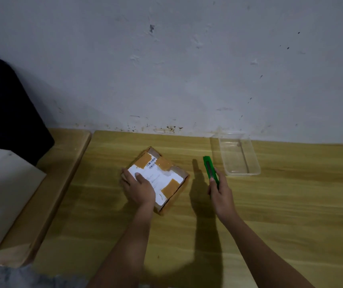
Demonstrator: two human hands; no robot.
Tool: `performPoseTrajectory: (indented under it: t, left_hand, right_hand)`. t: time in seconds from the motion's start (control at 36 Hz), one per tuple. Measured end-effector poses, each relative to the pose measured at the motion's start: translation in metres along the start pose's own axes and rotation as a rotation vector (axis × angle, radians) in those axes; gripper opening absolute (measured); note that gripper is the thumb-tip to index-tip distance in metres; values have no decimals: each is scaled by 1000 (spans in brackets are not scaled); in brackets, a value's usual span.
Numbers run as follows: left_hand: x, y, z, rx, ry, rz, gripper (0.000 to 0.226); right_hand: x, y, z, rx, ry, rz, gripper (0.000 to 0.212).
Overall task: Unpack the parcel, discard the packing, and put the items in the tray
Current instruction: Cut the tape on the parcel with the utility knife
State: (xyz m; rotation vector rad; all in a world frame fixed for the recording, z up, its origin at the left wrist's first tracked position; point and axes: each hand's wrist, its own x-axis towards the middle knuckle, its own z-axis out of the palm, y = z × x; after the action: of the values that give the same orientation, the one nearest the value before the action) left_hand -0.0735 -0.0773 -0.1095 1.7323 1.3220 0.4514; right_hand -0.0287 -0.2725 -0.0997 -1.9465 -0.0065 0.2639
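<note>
A small cardboard parcel with a white shipping label and tan tape patches lies closed on the wooden table. My left hand rests flat on its near-left corner, fingers spread over the label. My right hand grips a green utility knife just right of the parcel, its tip pointing away from me; no blade is visible. A clear plastic tray stands empty at the back, right of the knife.
A second wooden surface adjoins the table on the left, carrying a white box and a black object. A stained grey wall runs along the table's far edge.
</note>
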Motion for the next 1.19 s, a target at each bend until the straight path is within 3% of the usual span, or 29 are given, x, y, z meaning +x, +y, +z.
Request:
performPoseTrajectory:
  t: [0.19,0.39,1.03,1.19]
  left_hand:
    - [48,15,-2,84,-204,177,51]
    - [74,17,3,98,-269,294,51]
    - [70,24,0,36,-300,293,51]
    - [66,29,-3,25,-314,271,51]
  right_hand:
    - [50,-9,29,-106,21,-60,44]
    - [94,-18,50,-244,48,-59,41]
    - [122,-16,64,-762,69,13,44]
    - [123,-21,61,-805,77,9,41]
